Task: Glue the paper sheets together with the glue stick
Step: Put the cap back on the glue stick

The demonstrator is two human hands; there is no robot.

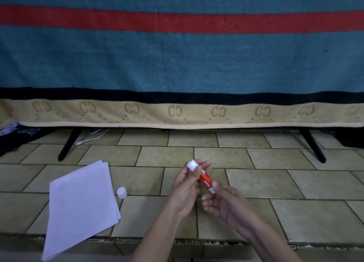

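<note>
Glue stick [204, 180] in the hands is red with white ends. Left of them, white paper sheets [82, 204] and white cap [122, 192], olive-beige tiles [275, 183] underneath.

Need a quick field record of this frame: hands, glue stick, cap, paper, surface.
left hand: grips upper part of glue stick
right hand: pinches base end of stick
glue stick: red body, uncapped, white glue end up, held above floor
cap: white, on floor, just right of paper sheets
paper sheets: white stack, on floor, left of hands
tiled floor: work surface
</note>
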